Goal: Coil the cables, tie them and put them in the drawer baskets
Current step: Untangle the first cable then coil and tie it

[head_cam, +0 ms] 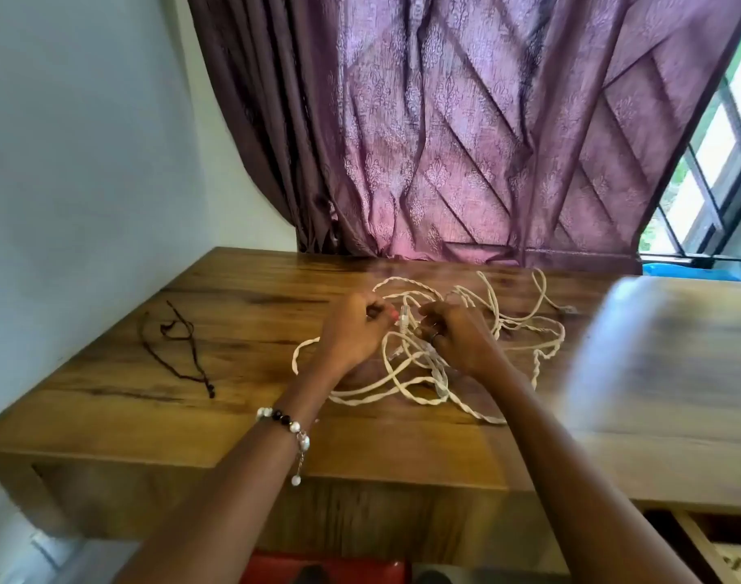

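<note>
A thin dark cord [175, 346] lies loose at the left of the wooden table [107, 415]. At centre we see the left hand [354, 330], a beaded bracelet [285, 423] on its wrist, and the right hand [457, 337], both curled and pinching strands of the tangled white cable [419, 385] sprawled on the tabletop. A blurred pale object [663, 351], perhaps a container, stands at right. We read no writing.
</note>
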Action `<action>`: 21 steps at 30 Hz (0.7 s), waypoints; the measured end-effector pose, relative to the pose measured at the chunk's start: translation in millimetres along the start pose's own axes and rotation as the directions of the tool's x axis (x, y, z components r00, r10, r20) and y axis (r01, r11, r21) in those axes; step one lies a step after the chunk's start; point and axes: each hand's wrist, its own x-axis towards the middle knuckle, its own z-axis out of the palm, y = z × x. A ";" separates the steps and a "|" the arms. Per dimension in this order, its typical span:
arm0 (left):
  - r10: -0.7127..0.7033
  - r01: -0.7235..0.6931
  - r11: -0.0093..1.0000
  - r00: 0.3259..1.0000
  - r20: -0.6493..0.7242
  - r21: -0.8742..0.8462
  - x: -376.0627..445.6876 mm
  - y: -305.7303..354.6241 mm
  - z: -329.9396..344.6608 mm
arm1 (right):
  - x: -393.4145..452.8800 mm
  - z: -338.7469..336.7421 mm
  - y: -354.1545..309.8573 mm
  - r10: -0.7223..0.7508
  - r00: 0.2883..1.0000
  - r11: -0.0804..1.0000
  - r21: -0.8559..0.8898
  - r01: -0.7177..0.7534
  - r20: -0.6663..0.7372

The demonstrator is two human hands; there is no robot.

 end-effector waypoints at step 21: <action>-0.212 0.082 0.424 0.977 -0.010 -0.902 96.4 -26.9 5.9 | 73.7 3.1 45.9 -0.217 0.967 0.975 -0.084 0.207 -0.133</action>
